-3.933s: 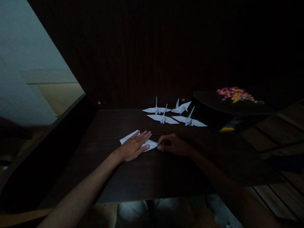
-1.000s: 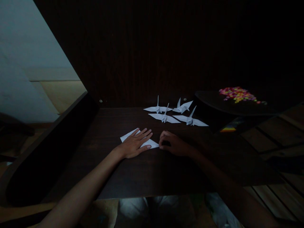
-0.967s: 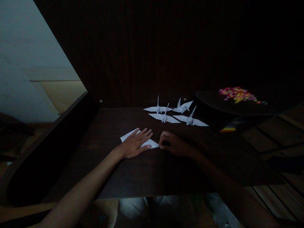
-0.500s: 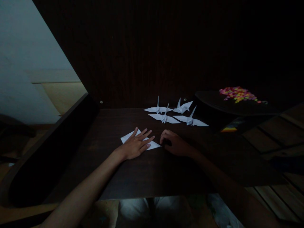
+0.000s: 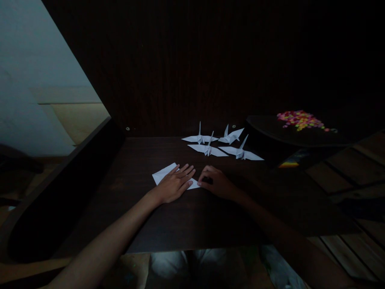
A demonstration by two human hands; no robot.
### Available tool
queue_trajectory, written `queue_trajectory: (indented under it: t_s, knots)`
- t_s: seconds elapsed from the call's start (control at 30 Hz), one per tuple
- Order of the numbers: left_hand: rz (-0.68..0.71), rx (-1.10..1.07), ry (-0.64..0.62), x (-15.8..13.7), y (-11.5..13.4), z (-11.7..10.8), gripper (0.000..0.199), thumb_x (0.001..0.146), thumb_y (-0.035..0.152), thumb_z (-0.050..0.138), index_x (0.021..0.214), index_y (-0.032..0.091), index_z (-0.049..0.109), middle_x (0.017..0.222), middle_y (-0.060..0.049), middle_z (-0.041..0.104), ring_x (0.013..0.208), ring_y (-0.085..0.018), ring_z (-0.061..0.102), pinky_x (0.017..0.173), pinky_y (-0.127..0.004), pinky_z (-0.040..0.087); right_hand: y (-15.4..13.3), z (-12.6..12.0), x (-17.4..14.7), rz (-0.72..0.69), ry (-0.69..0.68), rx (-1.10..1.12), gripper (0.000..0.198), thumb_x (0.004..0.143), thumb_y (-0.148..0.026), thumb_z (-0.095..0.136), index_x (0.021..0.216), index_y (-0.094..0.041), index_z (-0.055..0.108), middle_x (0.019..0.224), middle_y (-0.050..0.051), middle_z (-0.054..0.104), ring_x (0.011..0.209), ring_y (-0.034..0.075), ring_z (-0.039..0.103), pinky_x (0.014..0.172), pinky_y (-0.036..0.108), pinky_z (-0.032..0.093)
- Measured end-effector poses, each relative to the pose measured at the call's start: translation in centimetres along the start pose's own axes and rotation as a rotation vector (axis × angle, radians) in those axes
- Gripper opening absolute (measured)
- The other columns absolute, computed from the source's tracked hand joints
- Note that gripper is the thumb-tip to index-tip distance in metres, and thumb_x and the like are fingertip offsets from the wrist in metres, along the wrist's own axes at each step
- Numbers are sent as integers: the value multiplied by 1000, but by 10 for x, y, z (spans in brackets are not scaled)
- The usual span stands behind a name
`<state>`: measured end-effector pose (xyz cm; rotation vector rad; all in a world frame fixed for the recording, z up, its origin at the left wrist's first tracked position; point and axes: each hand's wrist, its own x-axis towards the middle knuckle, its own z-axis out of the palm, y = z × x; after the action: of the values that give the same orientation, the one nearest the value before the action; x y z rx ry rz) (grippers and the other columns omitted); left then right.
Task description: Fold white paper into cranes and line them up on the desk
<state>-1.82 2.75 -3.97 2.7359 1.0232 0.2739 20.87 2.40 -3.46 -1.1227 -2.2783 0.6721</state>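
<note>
A folded sheet of white paper (image 5: pixel 164 172) lies on the dark table, its pointed end toward the right. My left hand (image 5: pixel 176 184) rests flat across it, fingers stretched out and covering its middle. At the paper's right tip, my right hand (image 5: pixel 215 181) has its thumb and forefinger curled together in a pinch on the point. Just beyond my hands stand several white origami cranes, among them a front left crane (image 5: pixel 208 150) and a front right crane (image 5: pixel 240 153).
The dark wooden table (image 5: pixel 135 224) meets a tall back panel (image 5: pixel 168 72). A raised side board (image 5: pixel 60 192) borders it on the left. On a rounded shelf (image 5: pixel 264 126) at the right sits a pile of small colourful pieces (image 5: pixel 300 120).
My right hand has moved slightly left, and its thumb and forefinger have come onto the paper's right tip. My left hand has shifted a little across the paper, with its fingers closer together.
</note>
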Motion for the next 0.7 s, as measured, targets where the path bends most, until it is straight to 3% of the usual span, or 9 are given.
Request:
queue_trajectory:
  t_s: [0.23, 0.5, 0.7]
  knots:
    - [21, 44, -12, -1, -4, 3, 52, 102, 44, 20, 149, 23, 26, 155, -5, 24, 145, -20, 15, 118, -45, 13, 1, 0, -2, 9, -15, -33, 4, 80, -16, 67, 78, -19, 65, 87, 3, 58, 87, 19, 54, 79, 35, 42]
    - [13, 62, -87, -3, 2, -2, 50, 101, 45, 20, 149, 32, 23, 158, -3, 17, 146, -24, 11, 117, -52, 7, 5, -6, -3, 176, -4, 16, 10, 70, -14, 74, 72, -19, 66, 85, 2, 57, 79, 17, 55, 70, 31, 42]
    - [34, 48, -96, -3, 1, -2, 48, 101, 46, 21, 148, 38, 22, 158, -1, 16, 146, -27, 10, 116, -55, 5, 10, -16, -3, 138, -58, 143, 10, 74, -14, 67, 82, -19, 67, 85, 2, 60, 77, 15, 57, 70, 29, 43]
